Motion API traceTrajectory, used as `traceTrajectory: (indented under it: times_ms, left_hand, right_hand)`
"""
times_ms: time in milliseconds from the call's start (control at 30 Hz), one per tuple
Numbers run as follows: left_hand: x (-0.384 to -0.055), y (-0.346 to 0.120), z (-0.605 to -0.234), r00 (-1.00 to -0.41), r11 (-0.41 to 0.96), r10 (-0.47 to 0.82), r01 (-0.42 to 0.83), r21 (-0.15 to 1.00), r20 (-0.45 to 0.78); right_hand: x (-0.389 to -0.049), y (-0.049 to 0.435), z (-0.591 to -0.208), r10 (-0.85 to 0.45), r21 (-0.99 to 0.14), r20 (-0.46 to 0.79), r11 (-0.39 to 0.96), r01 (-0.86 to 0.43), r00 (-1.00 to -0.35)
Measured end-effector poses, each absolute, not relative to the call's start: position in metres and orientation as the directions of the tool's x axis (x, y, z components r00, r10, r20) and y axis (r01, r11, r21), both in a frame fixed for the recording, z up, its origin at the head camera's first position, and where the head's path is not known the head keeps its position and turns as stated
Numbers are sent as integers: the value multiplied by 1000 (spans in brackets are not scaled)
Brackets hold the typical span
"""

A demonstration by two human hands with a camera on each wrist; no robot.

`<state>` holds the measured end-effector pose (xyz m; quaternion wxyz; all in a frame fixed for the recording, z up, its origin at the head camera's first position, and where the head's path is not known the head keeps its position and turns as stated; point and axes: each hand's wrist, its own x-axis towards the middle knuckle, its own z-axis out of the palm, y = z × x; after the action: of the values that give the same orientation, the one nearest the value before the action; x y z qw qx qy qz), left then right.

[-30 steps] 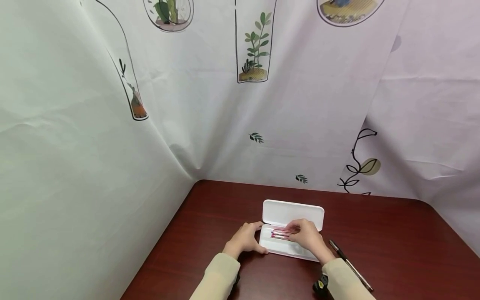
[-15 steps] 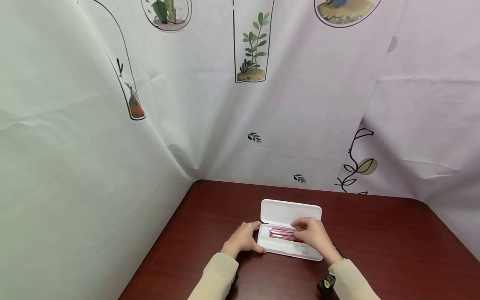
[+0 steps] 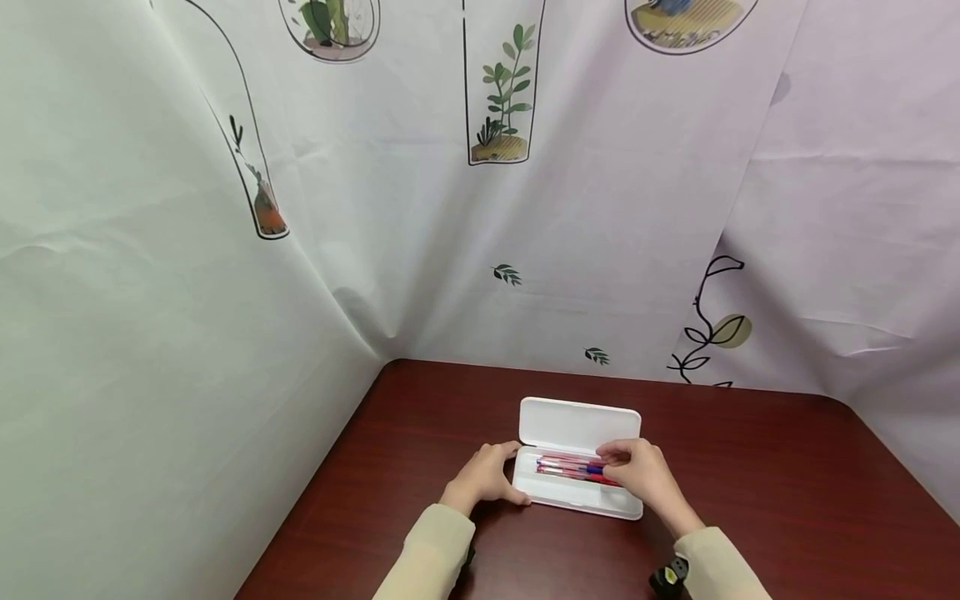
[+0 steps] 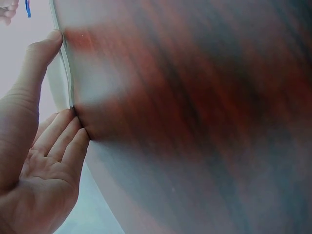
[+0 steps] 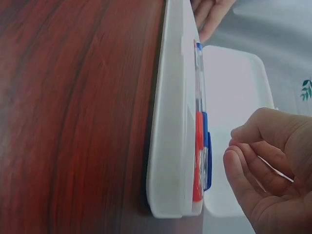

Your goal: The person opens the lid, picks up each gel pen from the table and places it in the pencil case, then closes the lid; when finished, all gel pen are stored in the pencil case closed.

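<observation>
A white pencil case (image 3: 551,492) stands on the table, its lid (image 3: 573,423) swung up at the back. Inside lie clear-barrelled pens, among them a red pen (image 5: 199,134) and a blue pen (image 5: 206,146), side by side along the case. My left hand (image 3: 483,477) grips the case's left end, thumb at the front edge and fingers at the back corner. Over the right end of the pens hovers my right hand (image 3: 643,472), fingers loosely curled. The right wrist view shows nothing between its thumb and fingertips, which are apart from the pens.
The dark red-brown table (image 3: 450,400) reaches back to a pale fabric backdrop (image 3: 615,208) printed with plants, with another fabric wall (image 3: 187,375) along the left side. A black device (image 3: 667,577) sits at the right wrist.
My right hand has moved right along the case and off the pens, uncovering more of their red and blue ends. The black pen on the table is now hidden. The left hand keeps its place.
</observation>
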<state>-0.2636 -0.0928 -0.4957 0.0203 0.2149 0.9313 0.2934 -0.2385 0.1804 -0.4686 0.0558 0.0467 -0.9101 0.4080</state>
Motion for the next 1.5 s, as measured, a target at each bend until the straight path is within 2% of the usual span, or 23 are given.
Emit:
traceTrajectory:
  times_ms: [533, 833, 1133, 1500]
  left_hand:
    - [-263, -93, -495, -912, 738, 404, 373, 562, 74]
    - [-264, -92, -496, -916, 748, 395, 365, 555, 70]
    - [-263, -91, -496, -918, 752, 393, 357, 554, 59]
    - [-264, -92, -496, -914, 748, 400, 366, 554, 65]
  right_hand:
    - [-227, 213, -467, -12, -733, 152, 669, -121, -988]
    - [-215, 232, -469, 24, -748, 108, 661, -65, -994]
    - [-201, 256, -475, 38, -682, 99, 731, -40, -994]
    - [-192, 274, -486, 59, -659, 43, 752, 16, -997]
